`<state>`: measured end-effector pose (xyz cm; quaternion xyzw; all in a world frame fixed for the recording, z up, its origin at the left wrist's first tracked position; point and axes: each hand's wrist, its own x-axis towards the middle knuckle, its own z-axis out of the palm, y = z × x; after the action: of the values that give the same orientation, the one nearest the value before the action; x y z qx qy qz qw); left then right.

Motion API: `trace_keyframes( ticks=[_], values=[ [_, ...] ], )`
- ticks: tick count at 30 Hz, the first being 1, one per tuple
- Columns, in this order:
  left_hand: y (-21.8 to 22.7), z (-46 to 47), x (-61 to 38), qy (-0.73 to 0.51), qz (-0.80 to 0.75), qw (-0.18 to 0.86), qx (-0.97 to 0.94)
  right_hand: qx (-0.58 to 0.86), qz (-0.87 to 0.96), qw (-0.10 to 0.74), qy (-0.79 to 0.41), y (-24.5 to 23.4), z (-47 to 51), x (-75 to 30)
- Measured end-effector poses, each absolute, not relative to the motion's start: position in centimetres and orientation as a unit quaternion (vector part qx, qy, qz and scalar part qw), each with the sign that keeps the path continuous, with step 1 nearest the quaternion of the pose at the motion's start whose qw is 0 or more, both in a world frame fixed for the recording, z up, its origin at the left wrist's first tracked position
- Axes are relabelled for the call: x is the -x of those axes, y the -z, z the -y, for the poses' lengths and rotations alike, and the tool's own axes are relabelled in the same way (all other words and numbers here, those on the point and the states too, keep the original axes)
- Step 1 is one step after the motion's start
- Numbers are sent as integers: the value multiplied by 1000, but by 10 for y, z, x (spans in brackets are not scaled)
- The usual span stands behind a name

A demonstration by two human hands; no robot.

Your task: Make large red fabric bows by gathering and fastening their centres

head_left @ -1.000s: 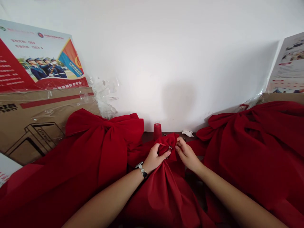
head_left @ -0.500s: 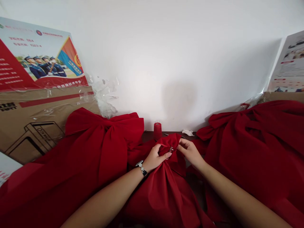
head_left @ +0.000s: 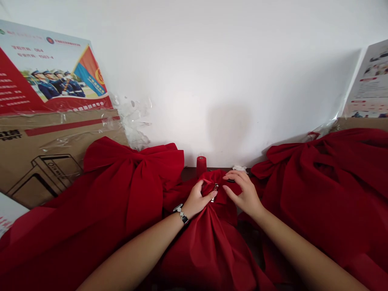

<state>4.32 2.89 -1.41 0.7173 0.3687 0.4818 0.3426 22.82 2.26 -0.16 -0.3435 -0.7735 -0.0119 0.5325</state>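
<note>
A gathered piece of red cloth (head_left: 209,242) lies in front of me, bunched to a knot at its far end. My left hand (head_left: 197,199), with a watch on the wrist, is closed round that knot, its thumb beside a small metal clip (head_left: 215,187) on the cloth. My right hand (head_left: 242,190) rests on the right side of the knot with its fingers spread and curved. Something small and dark shows under its fingertips; I cannot make it out. A red thread spool (head_left: 201,165) stands just behind the knot.
A large finished red bow (head_left: 133,178) lies at the left and more red bows (head_left: 327,178) are heaped at the right. A cardboard box (head_left: 45,153) with a poster (head_left: 45,76) leans at the left wall. Crumpled plastic film (head_left: 133,121) and a white scrap (head_left: 239,167) lie near the wall.
My right hand has let go its pinch at the clip, opened its fingers and shifted a little right and away. The left hand has kept its grip on the knot.
</note>
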Motion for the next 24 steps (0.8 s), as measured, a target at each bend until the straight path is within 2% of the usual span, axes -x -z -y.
trace_keyframes(
  ticks=[4, 9, 20, 24],
  values=[
    [17, -29, -45, -472, -367, 332, -729, 295, 842, 427, 146, -1, -16, -224],
    [22, -30, -47, -456, -382, 312, -741, 261, 870, 370, 195, 0, -13, -221],
    [19, -22, -50, -428, -369, 306, -766, 226, 874, 408, 138, 0, -11, -221],
    [17, -21, -51, -423, -407, 297, -754, 279, 847, 451, 42, 6, -16, -218]
  ],
)
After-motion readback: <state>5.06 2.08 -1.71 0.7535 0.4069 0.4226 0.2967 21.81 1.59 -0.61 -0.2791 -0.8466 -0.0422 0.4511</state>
